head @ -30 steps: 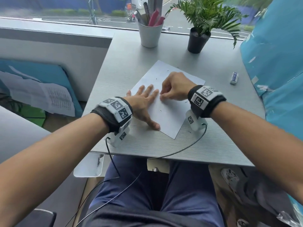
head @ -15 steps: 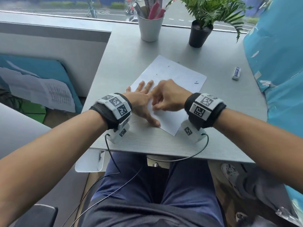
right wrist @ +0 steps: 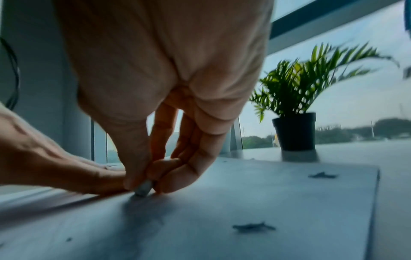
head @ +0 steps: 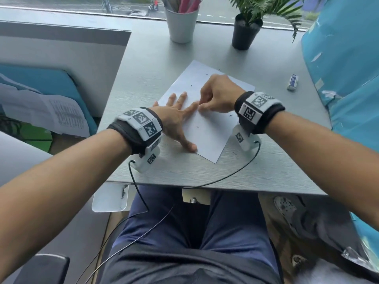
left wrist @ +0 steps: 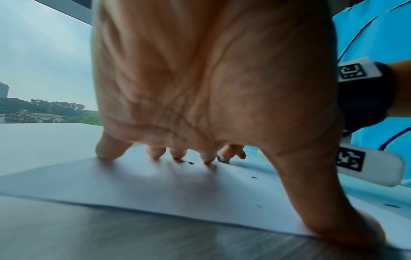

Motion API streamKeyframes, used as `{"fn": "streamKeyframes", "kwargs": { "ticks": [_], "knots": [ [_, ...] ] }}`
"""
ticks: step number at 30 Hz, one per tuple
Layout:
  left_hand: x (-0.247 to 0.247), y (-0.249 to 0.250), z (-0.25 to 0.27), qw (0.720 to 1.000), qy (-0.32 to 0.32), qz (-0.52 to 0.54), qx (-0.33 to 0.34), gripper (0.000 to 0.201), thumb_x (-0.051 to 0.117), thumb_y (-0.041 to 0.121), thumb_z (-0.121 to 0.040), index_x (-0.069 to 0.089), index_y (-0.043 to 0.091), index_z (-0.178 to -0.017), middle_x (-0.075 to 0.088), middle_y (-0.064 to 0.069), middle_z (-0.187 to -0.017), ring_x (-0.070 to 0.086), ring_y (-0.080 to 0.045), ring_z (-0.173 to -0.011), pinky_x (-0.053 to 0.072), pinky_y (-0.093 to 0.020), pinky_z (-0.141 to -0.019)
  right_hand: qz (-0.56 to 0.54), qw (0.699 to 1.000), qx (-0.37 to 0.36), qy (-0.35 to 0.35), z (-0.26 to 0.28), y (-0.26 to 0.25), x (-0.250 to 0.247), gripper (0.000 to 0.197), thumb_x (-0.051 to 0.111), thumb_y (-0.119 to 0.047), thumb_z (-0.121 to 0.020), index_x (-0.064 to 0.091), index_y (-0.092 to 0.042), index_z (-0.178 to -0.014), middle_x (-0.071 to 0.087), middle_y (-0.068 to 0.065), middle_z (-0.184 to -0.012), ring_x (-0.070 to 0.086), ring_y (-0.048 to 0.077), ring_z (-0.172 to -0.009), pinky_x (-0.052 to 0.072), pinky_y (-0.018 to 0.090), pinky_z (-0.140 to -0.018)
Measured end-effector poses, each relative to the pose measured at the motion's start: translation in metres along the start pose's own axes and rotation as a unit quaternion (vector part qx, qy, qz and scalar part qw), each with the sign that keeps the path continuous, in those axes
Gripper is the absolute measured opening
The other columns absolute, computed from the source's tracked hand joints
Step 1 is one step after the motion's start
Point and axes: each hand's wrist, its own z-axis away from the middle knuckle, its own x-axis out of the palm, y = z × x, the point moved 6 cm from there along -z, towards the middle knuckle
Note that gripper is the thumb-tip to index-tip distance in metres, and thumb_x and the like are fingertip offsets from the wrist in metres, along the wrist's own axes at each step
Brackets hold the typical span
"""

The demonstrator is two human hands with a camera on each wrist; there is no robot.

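Fingers of the right hand pinch what looks like an eraser, now slid across the paper up against the flat left hand pinning it, so rubbing reaches fresh marks.

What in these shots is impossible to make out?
Head view: the right hand covers the small grey piece it pinches; the right wrist view shows only its tip.
Head view: print on the small white block, too small.
Head view: what stands in the white cup, cut by the top edge.
Head view: paper beneath the left hand, covered.
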Motion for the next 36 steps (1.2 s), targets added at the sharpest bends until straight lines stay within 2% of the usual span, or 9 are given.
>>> {"fn": "streamKeyframes", "kwargs": {
  "ticks": [2, 5, 10, 15, 20, 24, 30, 34, 36],
  "knots": [
    [-0.001, 0.000, 0.001, 1.000, 0.000, 0.000, 0.000, 0.146, 0.069, 0.089, -0.048, -0.025, 0.043, -0.151, -0.041, 0.002, -0.156, -0.032, -0.027, -0.146, -0.008, -0.065, -0.116, -0.001, 1.000, -0.020, -0.014, 0.006, -0.012, 0.012, 0.005, 0.078, -0.014, -0.072, 0.075, -0.016, -0.069, 0.065, -0.007, -0.065, 0.065, 0.011, -0.064, 0.060, 0.032, -0.063],
    [0.000, 0.001, 0.000, 1.000, -0.009, -0.001, -0.002, 0.148, 0.069, 0.089, -0.047, -0.026, 0.041, -0.150, -0.043, 0.000, -0.155, -0.034, -0.029, -0.145, -0.007, -0.067, -0.116, -0.009, 0.990, -0.081, -0.116, 0.028, -0.035, 0.034, 0.003, 0.080, -0.015, -0.072, 0.077, -0.015, -0.074, 0.072, -0.006, -0.068, 0.069, 0.008, -0.066, 0.058, 0.025, -0.062],
    [-0.002, 0.003, -0.003, 1.000, -0.014, -0.014, -0.018, 0.150, 0.071, 0.088, -0.046, -0.031, 0.044, -0.147, -0.044, 0.002, -0.154, -0.033, -0.029, -0.145, -0.005, -0.068, -0.115, 0.009, 1.000, -0.005, -0.013, 0.002, 0.001, -0.004, 0.003, 0.078, -0.018, -0.073, 0.077, -0.015, -0.074, 0.069, -0.004, -0.068, 0.065, 0.011, -0.066, 0.060, 0.034, -0.067],
    [-0.002, 0.005, 0.000, 1.000, -0.020, -0.016, -0.014, 0.150, 0.073, 0.085, -0.048, -0.030, 0.042, -0.148, -0.046, -0.001, -0.153, -0.035, -0.030, -0.144, -0.007, -0.066, -0.116, -0.005, 0.991, -0.072, -0.109, 0.030, -0.030, 0.029, 0.004, 0.080, -0.015, -0.073, 0.077, -0.017, -0.074, 0.071, -0.007, -0.069, 0.068, 0.006, -0.065, 0.055, 0.020, -0.061],
    [-0.004, 0.006, 0.001, 1.000, -0.014, -0.020, -0.016, 0.150, 0.075, 0.084, -0.048, -0.029, 0.043, -0.149, -0.044, 0.000, -0.154, -0.033, -0.030, -0.145, -0.004, -0.070, -0.114, 0.011, 1.000, 0.001, 0.011, 0.005, 0.004, -0.003, 0.002, 0.075, -0.015, -0.074, 0.075, -0.013, -0.072, 0.067, -0.002, -0.068, 0.061, 0.012, -0.064, 0.050, 0.023, -0.059],
    [-0.002, 0.006, -0.001, 0.999, -0.016, -0.024, -0.015, 0.151, 0.074, 0.085, -0.047, -0.028, 0.041, -0.150, -0.044, -0.002, -0.154, -0.033, -0.031, -0.145, -0.002, -0.070, -0.115, -0.005, 0.992, -0.066, -0.103, 0.033, -0.030, 0.034, 0.002, 0.079, -0.015, -0.072, 0.077, -0.016, -0.072, 0.070, -0.008, -0.065, 0.065, 0.005, -0.063, 0.053, 0.019, -0.057],
    [-0.003, 0.005, -0.002, 1.000, -0.007, -0.024, -0.017, 0.151, 0.076, 0.083, -0.048, -0.029, 0.043, -0.149, -0.042, 0.000, -0.156, -0.031, -0.031, -0.146, -0.002, -0.071, -0.114, 0.011, 1.000, -0.001, -0.003, 0.006, 0.003, -0.002, 0.002, 0.076, -0.016, -0.071, 0.075, -0.015, -0.070, 0.068, -0.005, -0.064, 0.064, 0.010, -0.062, 0.059, 0.032, -0.064],
    [-0.002, 0.006, -0.002, 0.999, -0.018, -0.026, -0.015, 0.149, 0.074, 0.085, -0.048, -0.022, 0.040, -0.152, -0.045, -0.003, -0.153, -0.034, -0.032, -0.145, -0.002, -0.070, -0.115, -0.008, 0.991, -0.079, -0.104, 0.037, -0.034, 0.036, 0.004, 0.077, -0.015, -0.071, 0.075, -0.016, -0.068, 0.070, -0.007, -0.065, 0.067, 0.007, -0.064, 0.057, 0.025, -0.061],
    [-0.002, 0.006, -0.002, 0.999, -0.023, -0.023, -0.017, 0.150, 0.074, 0.084, -0.048, -0.027, 0.040, -0.150, -0.046, -0.001, -0.153, -0.034, -0.031, -0.144, -0.003, -0.070, -0.115, -0.001, 0.994, -0.054, -0.092, 0.026, -0.020, 0.024, 0.002, 0.077, -0.017, -0.071, 0.077, -0.016, -0.072, 0.072, -0.005, -0.067, 0.069, 0.009, -0.065, 0.057, 0.026, -0.061]
  ]
}}
